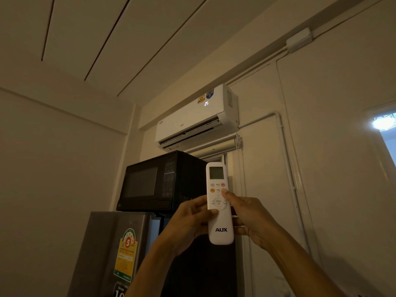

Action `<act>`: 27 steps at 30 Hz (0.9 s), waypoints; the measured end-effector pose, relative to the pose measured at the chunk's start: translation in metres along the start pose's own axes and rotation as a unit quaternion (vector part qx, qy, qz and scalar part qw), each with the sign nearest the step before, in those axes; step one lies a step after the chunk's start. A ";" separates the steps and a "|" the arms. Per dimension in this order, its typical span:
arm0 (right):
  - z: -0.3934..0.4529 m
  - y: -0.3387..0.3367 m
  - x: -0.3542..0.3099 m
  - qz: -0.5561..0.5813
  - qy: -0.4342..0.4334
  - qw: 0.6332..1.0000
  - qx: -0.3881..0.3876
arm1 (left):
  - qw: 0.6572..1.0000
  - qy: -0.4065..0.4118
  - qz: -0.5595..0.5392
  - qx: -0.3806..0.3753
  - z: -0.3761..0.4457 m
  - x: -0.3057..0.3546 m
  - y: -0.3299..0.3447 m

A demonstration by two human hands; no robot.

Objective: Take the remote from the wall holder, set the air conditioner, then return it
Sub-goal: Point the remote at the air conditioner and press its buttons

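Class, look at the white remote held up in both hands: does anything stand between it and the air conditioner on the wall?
Nothing visible does. The white AUX remote points up at the white wall-mounted air conditioner; the black microwave sits left of that line, not across it.

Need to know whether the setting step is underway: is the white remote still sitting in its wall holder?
No, the white AUX remote is held up by both the left hand and right hand.

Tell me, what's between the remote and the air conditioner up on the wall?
In the head view, a rolled-up window blind sits under the air conditioner, above the remote. The black microwave stands just left of that line.
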State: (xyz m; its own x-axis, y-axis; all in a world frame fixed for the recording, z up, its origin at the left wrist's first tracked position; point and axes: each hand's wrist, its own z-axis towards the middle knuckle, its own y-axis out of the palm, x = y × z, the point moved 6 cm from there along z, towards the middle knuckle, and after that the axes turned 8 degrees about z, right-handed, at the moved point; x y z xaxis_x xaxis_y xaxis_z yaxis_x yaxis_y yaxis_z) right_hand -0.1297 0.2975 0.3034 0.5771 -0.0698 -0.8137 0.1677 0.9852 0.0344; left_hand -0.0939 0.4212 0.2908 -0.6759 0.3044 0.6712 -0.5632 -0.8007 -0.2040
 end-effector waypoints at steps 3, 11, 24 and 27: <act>0.000 0.000 0.000 0.001 0.004 1.000 0.000 | 1.000 0.000 0.001 0.001 0.000 0.000 0.000; 0.001 0.000 0.001 -0.002 0.010 1.000 0.002 | 1.000 0.000 0.004 0.001 0.000 -0.001 -0.001; 0.002 -0.001 0.006 -0.001 0.014 1.000 0.007 | 1.000 -0.005 0.001 0.003 0.002 -0.007 -0.003; 0.003 -0.001 0.008 -0.001 0.020 1.000 0.005 | 1.000 -0.009 0.002 0.009 0.003 -0.011 -0.004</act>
State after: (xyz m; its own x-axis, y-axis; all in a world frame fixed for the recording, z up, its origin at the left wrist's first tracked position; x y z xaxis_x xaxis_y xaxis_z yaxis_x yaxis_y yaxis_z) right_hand -0.1222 0.2954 0.2985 0.5448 -0.0649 -0.8360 0.1765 0.9835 0.0387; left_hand -0.0831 0.4196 0.2867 -0.6700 0.2921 0.6825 -0.5520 -0.8107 -0.1949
